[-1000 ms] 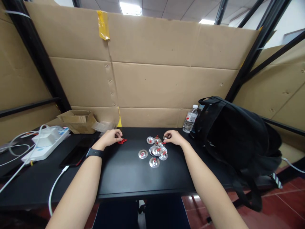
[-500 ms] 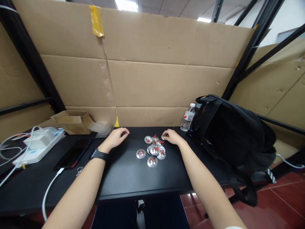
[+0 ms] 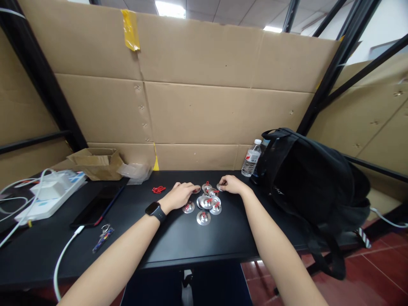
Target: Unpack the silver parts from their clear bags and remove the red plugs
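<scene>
Several small silver finger cymbals with red loops lie in a loose cluster (image 3: 207, 202) on the black table. My left hand (image 3: 180, 196) reaches in from the left, its fingertips closed on a finger cymbal (image 3: 196, 189) at the cluster's upper left edge. On the other side, my right hand (image 3: 232, 185) pinches the edge of another finger cymbal (image 3: 219, 187), low over the tabletop. One finger cymbal (image 3: 203, 218) lies apart at the front. Beneath my left hand, a further finger cymbal (image 3: 189, 207) is partly in view. A small bundle of red cord (image 3: 158, 189) rests behind my left wrist.
At right a black backpack (image 3: 315, 182) stands beside a water bottle (image 3: 251, 159). To the left are a phone (image 3: 97, 206), a keychain (image 3: 103, 239), a white power strip (image 3: 52, 197), a cardboard box (image 3: 95, 165) and a clear plastic bag (image 3: 135, 172). A cardboard wall (image 3: 197, 110) closes the back.
My left hand has moved right from near the red cord, uncovering it, onto a finger cymbal. The keychain shows more fully. My right hand has barely moved.
</scene>
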Demonstrator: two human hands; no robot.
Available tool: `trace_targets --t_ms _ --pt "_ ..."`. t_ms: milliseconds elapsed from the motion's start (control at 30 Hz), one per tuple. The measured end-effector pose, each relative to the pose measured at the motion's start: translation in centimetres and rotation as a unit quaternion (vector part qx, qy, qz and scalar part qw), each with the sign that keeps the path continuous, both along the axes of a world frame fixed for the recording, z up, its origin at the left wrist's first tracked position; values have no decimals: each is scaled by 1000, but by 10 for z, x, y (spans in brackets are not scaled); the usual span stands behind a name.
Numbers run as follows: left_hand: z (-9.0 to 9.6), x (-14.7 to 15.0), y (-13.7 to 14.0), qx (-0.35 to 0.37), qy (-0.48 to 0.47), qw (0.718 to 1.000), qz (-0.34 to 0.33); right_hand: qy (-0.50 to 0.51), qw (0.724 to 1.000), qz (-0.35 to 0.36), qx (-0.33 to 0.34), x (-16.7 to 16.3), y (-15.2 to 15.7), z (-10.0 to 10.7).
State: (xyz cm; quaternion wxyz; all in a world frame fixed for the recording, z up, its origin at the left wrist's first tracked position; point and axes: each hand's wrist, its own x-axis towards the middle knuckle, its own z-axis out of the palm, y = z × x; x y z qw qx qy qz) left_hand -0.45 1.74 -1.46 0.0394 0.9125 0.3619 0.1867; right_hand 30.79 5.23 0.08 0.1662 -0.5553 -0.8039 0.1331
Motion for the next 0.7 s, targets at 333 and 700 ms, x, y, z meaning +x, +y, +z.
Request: trace_targets --t_ms 333,700 --pt "2 -8 3 42 -12 997 58 -23 1000 17 -6 0 -7 7" --pt "8 -3 0 -83 -209 973 43 200 959 166 109 -77 -46 20"
